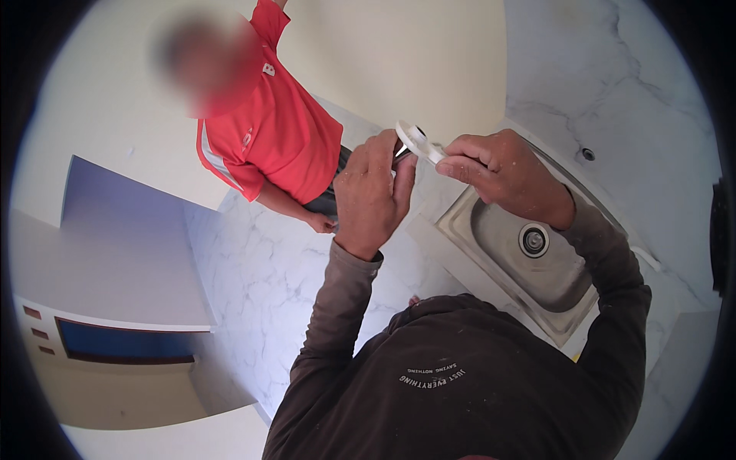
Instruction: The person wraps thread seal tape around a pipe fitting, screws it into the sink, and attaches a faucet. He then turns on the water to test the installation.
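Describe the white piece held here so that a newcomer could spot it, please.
From the rectangular grey metal sink, look up-left to the bare right hand. It pinches the white disc-ended piece, set apart by colour from the shiny dark piece in the bare left hand.

Pretty bright shot overall, soft light, mostly gentle shadows. The smooth cream wall (pixel 414 54) looks really pale, while the grey-purple wall (pixel 115 268) at left sits dimmer. Slight sheen on the rectangular stainless-steel sink (pixel 502 222). Bare hands (pixel 374 192) look decently sharp, but the red-shirted person's head (pixel 203 61) is smeared out. Fisheye bends straight edges, with black corners.
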The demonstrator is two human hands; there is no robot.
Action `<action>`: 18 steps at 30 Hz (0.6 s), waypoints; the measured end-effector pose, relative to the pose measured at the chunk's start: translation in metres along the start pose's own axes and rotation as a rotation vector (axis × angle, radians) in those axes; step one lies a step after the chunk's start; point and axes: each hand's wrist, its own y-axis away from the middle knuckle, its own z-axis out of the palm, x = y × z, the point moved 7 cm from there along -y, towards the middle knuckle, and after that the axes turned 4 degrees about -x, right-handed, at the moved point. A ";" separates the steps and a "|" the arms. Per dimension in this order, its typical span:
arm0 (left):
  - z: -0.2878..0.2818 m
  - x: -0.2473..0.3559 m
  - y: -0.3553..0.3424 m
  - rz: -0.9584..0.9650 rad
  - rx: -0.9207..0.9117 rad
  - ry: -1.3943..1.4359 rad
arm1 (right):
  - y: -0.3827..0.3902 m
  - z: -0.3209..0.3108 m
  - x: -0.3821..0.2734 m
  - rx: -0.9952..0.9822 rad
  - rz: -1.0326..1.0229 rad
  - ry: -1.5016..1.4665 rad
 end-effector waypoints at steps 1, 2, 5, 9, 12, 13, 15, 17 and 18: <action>-0.003 0.001 -0.001 0.034 -0.018 -0.127 | 0.002 0.004 0.003 -0.081 0.089 -0.209; -0.004 0.000 -0.002 0.036 -0.047 -0.083 | 0.003 0.004 0.007 -0.132 0.182 -0.254; -0.010 -0.004 -0.003 0.006 -0.121 0.050 | 0.003 0.007 0.008 -0.260 0.288 -0.509; -0.012 -0.011 -0.001 -0.140 -0.324 0.324 | -0.004 0.006 -0.007 -0.335 0.131 -0.664; -0.003 -0.008 0.007 -0.197 -0.499 0.581 | -0.017 -0.007 -0.044 -0.146 -0.439 -0.083; -0.001 -0.005 0.010 -0.212 -0.520 0.691 | -0.014 -0.007 -0.057 -0.085 -0.627 0.176; 0.005 -0.005 0.016 -0.337 -0.541 0.845 | -0.015 -0.006 -0.061 -0.131 -0.674 0.531; 0.007 -0.009 0.023 -0.486 -0.530 0.914 | -0.018 -0.006 -0.063 -0.180 -0.696 0.733; 0.007 -0.009 0.025 -0.540 -0.525 0.944 | -0.020 -0.006 -0.066 -0.179 -0.726 0.763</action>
